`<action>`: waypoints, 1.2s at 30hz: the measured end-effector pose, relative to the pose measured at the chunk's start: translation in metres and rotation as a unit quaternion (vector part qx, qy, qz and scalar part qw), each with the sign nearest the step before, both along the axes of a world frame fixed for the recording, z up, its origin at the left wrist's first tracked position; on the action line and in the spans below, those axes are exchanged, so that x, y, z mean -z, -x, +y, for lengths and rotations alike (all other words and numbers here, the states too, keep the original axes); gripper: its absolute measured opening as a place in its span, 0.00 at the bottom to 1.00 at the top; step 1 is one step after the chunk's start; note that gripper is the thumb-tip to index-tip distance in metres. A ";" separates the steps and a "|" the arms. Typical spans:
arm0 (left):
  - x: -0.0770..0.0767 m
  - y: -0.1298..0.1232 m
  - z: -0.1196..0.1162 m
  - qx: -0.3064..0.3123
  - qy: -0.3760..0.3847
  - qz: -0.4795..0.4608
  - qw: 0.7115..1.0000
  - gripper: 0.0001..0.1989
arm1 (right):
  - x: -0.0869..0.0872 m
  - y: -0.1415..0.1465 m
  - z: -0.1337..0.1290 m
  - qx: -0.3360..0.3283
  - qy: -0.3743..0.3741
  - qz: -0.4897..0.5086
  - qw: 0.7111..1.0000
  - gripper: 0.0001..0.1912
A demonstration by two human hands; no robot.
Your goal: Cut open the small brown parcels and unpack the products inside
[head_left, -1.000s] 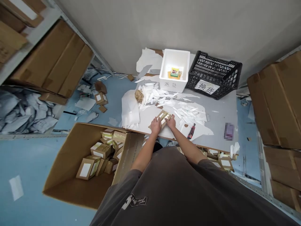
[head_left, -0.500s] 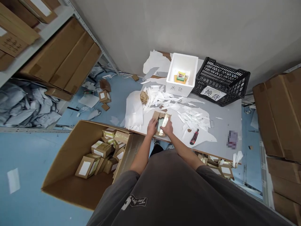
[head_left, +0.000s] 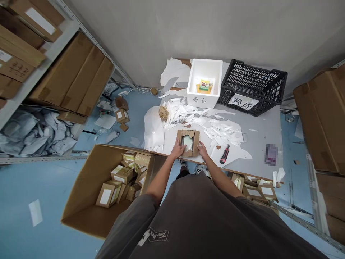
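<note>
A small brown cardboard box [head_left: 196, 139] with its top opened lies at the table's front edge, and something pale shows inside it. My left hand [head_left: 178, 149] grips its left side, fingers reaching over the near left edge towards the opening. On the right side, my right hand [head_left: 202, 149] has its fingers against the box wall. White paper strips [head_left: 180, 109] are heaped behind the box, with a crumpled brown paper ball [head_left: 163, 113] among them. To the right lies a red and black cutter [head_left: 224, 154].
A white bin [head_left: 201, 100] holding small packets and a black crate [head_left: 254, 86] stand at the table's back. A large carton [head_left: 86, 187] of small boxes is at the left. Shelves with cartons [head_left: 72, 72] flank both sides.
The opening of the box now faces up with its flaps apart. My right hand has moved off its top to the right side. The view has shifted slightly.
</note>
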State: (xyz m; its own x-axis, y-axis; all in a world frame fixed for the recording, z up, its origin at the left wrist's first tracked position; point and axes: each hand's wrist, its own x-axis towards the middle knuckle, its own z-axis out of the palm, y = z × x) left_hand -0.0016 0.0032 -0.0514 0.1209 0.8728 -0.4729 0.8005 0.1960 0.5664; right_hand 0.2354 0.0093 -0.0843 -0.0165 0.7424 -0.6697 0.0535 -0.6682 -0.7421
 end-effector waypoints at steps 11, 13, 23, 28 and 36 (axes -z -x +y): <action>0.002 0.003 -0.046 0.071 -0.061 0.036 0.995 0.57 | -0.002 -0.006 0.002 -0.125 -0.231 -0.317 0.911 0.22; 0.004 -0.009 -0.053 0.051 -0.082 0.061 0.993 0.53 | -0.006 -0.005 0.011 -0.223 -0.342 -0.322 0.854 0.17; 0.006 -0.030 -0.074 0.019 -0.129 0.100 0.986 0.06 | -0.019 0.044 0.045 -0.476 -0.348 -0.399 0.702 0.37; 0.008 -0.012 -0.089 0.038 -0.184 0.084 0.979 0.01 | -0.033 0.077 0.076 -0.464 -0.305 -0.455 0.696 0.46; 0.006 0.060 -0.088 0.002 -0.162 0.036 0.986 0.08 | -0.066 0.146 0.083 -0.417 -0.314 -0.421 0.742 0.38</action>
State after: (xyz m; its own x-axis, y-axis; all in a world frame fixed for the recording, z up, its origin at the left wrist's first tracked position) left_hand -0.0612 -0.0850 -0.0575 0.1013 0.9791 -0.1763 0.8417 0.0102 0.5399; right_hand 0.0896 0.0924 -0.0185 -0.4174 0.8792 -0.2297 0.8751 0.3207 -0.3625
